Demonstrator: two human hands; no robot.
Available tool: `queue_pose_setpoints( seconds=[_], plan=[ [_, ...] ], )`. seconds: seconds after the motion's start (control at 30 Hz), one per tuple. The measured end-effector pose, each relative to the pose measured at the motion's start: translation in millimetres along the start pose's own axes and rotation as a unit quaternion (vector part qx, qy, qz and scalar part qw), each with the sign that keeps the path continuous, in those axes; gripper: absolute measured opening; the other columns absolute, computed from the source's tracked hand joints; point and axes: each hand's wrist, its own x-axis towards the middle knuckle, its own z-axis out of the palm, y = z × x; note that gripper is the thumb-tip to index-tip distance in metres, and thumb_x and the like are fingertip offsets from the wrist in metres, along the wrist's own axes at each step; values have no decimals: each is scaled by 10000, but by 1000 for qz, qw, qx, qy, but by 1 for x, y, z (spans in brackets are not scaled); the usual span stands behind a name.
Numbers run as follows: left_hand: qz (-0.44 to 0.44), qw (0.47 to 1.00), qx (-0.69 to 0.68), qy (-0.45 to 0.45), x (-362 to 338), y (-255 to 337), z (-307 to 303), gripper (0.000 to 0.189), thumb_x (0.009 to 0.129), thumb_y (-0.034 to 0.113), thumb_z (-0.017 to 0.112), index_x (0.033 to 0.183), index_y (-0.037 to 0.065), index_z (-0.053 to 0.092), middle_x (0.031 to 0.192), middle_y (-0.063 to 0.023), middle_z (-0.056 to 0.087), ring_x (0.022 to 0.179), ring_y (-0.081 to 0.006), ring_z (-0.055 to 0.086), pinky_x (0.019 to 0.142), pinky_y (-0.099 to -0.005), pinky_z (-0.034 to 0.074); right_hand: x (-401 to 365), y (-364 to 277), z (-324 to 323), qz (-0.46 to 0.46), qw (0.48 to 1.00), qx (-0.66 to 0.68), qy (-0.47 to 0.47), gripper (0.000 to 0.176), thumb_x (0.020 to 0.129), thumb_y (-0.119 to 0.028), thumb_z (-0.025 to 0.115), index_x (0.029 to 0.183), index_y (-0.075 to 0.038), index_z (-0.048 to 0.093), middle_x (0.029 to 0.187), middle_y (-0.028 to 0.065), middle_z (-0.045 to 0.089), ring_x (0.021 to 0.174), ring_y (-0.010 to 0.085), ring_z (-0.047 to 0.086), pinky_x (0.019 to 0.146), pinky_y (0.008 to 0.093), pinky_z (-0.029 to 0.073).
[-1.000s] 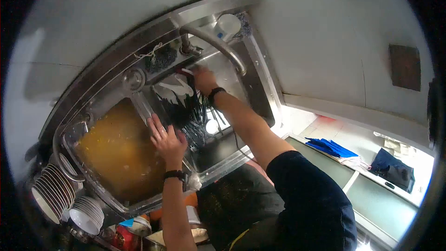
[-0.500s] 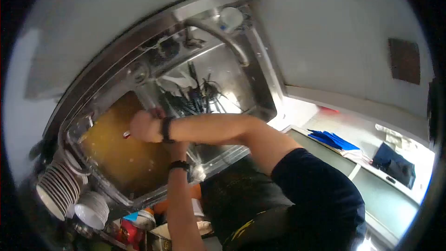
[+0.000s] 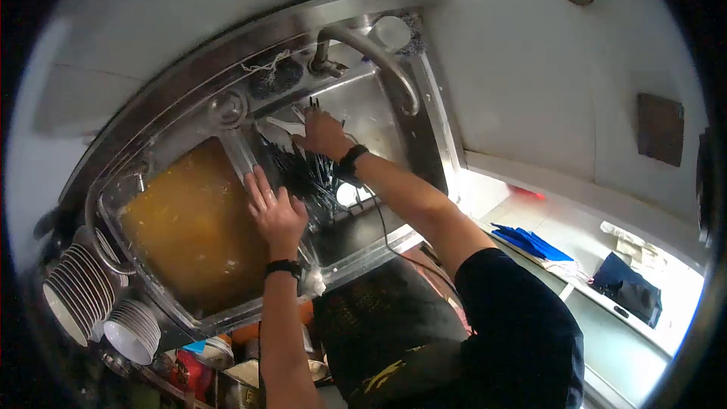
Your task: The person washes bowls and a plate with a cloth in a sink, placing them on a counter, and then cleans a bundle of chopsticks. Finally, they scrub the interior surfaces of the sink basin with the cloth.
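Observation:
My left hand (image 3: 276, 216) is open, its fingers stretched out over the divider between the two basins. It holds nothing. In the right basin (image 3: 379, 110), my right hand (image 3: 326, 136) has its fingers curled over the upper end of a heap of dark chopsticks (image 3: 303, 174). A few dark tips stick out past those fingers; the hand itself hides part of the grip. White utensils that look like spoons (image 3: 282, 125) lie beside it. Cloudy yellow-brown water (image 3: 189, 220) stands in the left basin.
A curved faucet (image 3: 371, 49) arches over the right basin. Stacked plates (image 3: 79, 276) and white bowls (image 3: 132, 331) stand left of the sink. A dark scouring pad (image 3: 276, 78) and a round clear container (image 3: 227, 108) sit on the back ledge. A thin dark cord (image 3: 386, 231) hangs by my right arm.
Both hands have left the murky left basin. The right hand has moved right and away from me onto the chopsticks; the left has opened over the divider. The view has shifted slightly.

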Motion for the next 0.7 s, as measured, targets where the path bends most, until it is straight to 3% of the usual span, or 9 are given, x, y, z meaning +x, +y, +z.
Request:
queue_pose_setpoints(
  seconds=[0.13, 0.23, 0.33, 0.43, 0.57, 0.67, 0.7],
  plan=[
    [-4, 1000, 12, -13, -1, -6, 7, 233, 766, 207, 657, 895, 21, 601, 1597, -220, 241, 1489, -417, 177, 1045, -624, 349, 18, 8, 63, 51, 995, -86, -19, 592, 820, -372, 669, 1203, 66, 560, 1195, 216, 596, 967, 388, 646, 850, 482, 540],
    [-15, 999, 19, -27, -1, -4, 4, 241, 751, 215, 675, 894, 32, 610, 1609, -200, 231, 1493, -399, 182, 1047, -599, 358, 29, 14, 85, -6, 980, -195, 33, 499, 878, -287, 583, 1230, 64, 545, 1156, 198, 618, 987, 360, 646, 754, 430, 570],
    [-34, 998, 29, -42, 1, -1, 0, 246, 742, 231, 687, 891, 41, 639, 1621, -168, 231, 1497, -370, 198, 1036, -568, 385, 38, 17, 86, 28, 988, -149, -7, 422, 904, -222, 507, 1226, 46, 557, 1060, 172, 665, 927, 329, 677, 666, 416, 569],
    [-28, 999, 22, -27, 0, -6, 2, 245, 753, 233, 676, 900, 41, 640, 1622, -161, 232, 1503, -358, 191, 1028, -573, 386, 40, 23, 77, 5, 991, -110, -71, 404, 886, -185, 541, 1204, 63, 553, 923, 174, 687, 817, 322, 696, 663, 431, 562],
    [-32, 999, 2, -20, -1, -2, 3, 231, 774, 226, 648, 900, 34, 640, 1617, -162, 247, 1505, -351, 190, 1022, -576, 385, 29, 24, 36, -92, 992, 64, -52, 307, 897, -117, 542, 1171, 21, 551, 867, 216, 669, 736, 372, 674, 651, 469, 535],
    [-21, 1000, -22, -4, -6, -10, 13, 225, 787, 224, 627, 877, 18, 638, 1613, -197, 225, 1503, -402, 149, 1067, -627, 332, -1, -86, -74, -152, 946, 280, -64, 273, 905, -113, 547, 1162, -19, 546, 881, 239, 657, 781, 409, 657, 667, 484, 518],
    [-34, 995, 15, -96, -5, -7, 1, 336, 795, 259, 641, 1015, 5, 662, 1596, -199, 260, 1502, -405, 144, 1070, -637, 328, -6, -118, -91, -160, 931, 314, -94, 267, 909, -120, 548, 1161, -31, 546, 885, 240, 656, 793, 416, 653, 674, 489, 513]
  ],
)
